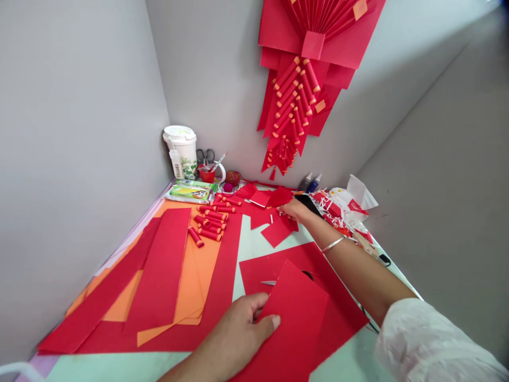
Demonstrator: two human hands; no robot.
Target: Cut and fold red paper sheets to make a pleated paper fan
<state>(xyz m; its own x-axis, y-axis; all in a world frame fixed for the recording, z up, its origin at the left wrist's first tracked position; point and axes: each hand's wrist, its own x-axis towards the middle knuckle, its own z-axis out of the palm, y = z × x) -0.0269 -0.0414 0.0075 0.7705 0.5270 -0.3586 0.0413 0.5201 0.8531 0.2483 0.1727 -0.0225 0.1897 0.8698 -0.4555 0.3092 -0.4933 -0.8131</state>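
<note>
My left hand (238, 331) grips the left edge of a red paper sheet (298, 323), thumb on top and fingers behind. Beneath that sheet lies a larger red paper piece (345, 313). Scissors (269, 283) lie on it, partly covered by the held sheet. My right hand (293, 209) reaches to the back of the table, its fingers bent together at the small red paper pieces (277, 232). Whatever is between those fingertips is too small to make out. Nearby are a square red piece (260, 198) and pleated red paper (280, 197).
Several red paper rolls with orange ends (210, 223) lie beside long red strips (161, 265) and orange sheets (199, 276). Behind stand a white cup (185, 151) and a small red cup (207, 173). Paper scraps (332, 209) fill the right edge; a red paper decoration (306, 79) hangs above.
</note>
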